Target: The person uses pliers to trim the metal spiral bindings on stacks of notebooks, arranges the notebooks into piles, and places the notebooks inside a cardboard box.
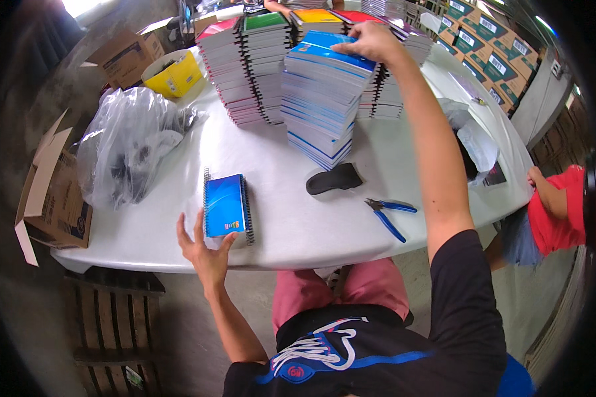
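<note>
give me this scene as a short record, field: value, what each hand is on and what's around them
setting: white table seen from above
left hand: left hand open, fingertips on the near end of a blue spiral notebook lying flat
right hand: right hand reaching out, resting on top of the tall blue notebook stack
behind: more notebook stacks
tools: blue-handled pliers and a black curved piece, untouched
left side: clear plastic bag, cardboard box, yellow box
others: a person in red at right
</note>
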Available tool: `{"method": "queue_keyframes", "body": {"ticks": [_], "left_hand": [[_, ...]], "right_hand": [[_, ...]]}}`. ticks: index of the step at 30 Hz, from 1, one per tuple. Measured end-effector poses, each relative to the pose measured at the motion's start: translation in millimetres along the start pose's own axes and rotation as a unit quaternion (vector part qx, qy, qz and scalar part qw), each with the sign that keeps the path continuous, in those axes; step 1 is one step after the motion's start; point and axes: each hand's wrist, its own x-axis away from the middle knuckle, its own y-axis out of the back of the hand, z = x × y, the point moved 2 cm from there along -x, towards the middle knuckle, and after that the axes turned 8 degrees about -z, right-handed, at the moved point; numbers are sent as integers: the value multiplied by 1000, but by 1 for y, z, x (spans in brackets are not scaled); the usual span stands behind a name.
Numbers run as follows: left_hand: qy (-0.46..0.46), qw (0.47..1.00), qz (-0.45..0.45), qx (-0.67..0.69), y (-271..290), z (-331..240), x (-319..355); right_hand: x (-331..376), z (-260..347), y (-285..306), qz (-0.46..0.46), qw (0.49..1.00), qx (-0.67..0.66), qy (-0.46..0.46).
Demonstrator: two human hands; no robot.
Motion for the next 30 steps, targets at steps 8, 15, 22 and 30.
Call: {"method": "queue_keyframes", "body": {"ticks": [8, 15, 22, 30], "left_hand": [[-228, 964, -136, 13, 11, -96, -20], [-311, 939, -133, 56, -4, -150, -16], [-391, 901, -160, 94, -9, -182, 28], [-282, 951, 122, -10, -107, -122, 61]], "right_hand": [[-4, 2, 0, -46, 995, -73, -45], [9, -4, 20, -242, 968, -61, -25], [186, 75, 33, -167, 953, -203, 148], [285, 24, -59, 31, 944, -299, 139]]}}
